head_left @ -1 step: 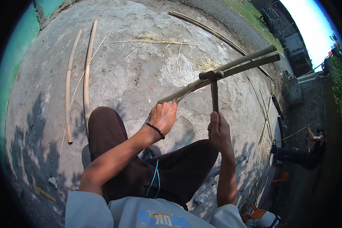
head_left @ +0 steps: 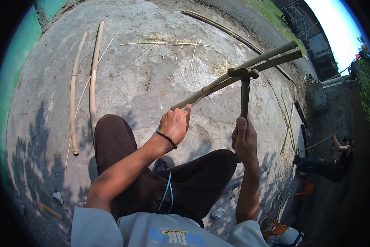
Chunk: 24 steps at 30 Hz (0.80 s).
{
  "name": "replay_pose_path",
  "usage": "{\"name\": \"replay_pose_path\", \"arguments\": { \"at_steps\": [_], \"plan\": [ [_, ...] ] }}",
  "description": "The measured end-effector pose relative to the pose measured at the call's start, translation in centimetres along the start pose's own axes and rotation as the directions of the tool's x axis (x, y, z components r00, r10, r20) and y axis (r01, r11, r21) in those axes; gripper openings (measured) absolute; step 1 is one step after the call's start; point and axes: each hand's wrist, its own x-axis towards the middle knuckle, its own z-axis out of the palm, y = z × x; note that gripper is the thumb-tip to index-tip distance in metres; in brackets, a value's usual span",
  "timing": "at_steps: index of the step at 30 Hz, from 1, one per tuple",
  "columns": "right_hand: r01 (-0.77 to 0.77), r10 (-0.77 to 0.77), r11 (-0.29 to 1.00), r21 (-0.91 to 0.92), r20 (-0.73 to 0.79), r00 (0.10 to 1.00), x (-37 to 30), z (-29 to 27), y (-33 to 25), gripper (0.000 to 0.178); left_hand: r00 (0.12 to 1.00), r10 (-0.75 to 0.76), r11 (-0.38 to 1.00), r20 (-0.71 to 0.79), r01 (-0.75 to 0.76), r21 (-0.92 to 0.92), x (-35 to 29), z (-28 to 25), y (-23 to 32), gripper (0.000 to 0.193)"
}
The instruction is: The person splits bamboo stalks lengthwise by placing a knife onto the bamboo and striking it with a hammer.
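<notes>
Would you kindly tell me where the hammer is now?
In the head view, the hammer is right of centre, in the right hand's grip, its head seen in front of the split bamboo pole.

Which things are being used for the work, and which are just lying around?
Being used:
- hammer, in the right hand
- split bamboo pole, in the left hand

Lying around:
- two bamboo poles, perhaps spare
- straw-like scraps
- pale lump, maybe stone
</notes>
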Motion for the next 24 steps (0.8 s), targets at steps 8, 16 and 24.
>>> {"name": "replay_pose_path", "arguments": {
  "at_steps": [8, 16, 24],
  "plan": [
    [-0.097, 0.135, 0.968, -0.230, 0.154, 0.979, 3.7, 3.4, 8.4, 0.041, 0.945, 0.217, 0.976, -0.243, -0.205, 0.077, 0.9, -0.9, -2.1, 0.021],
    [0.201, -0.169, 0.930, 0.308, -0.129, 0.977, 1.3, 0.7, -3.1, 0.037, 0.979, 0.177, 0.980, -0.101, -0.165, 0.110, 0.7, -3.5, -2.3, 0.019],
    [-0.024, 0.024, 1.000, -0.003, 0.027, 0.999, 3.7, 1.6, 0.5, 0.047, 0.998, 0.040, 0.997, -0.041, -0.037, 0.074, 1.1, -3.9, -2.4, 0.024]
  ]
}}
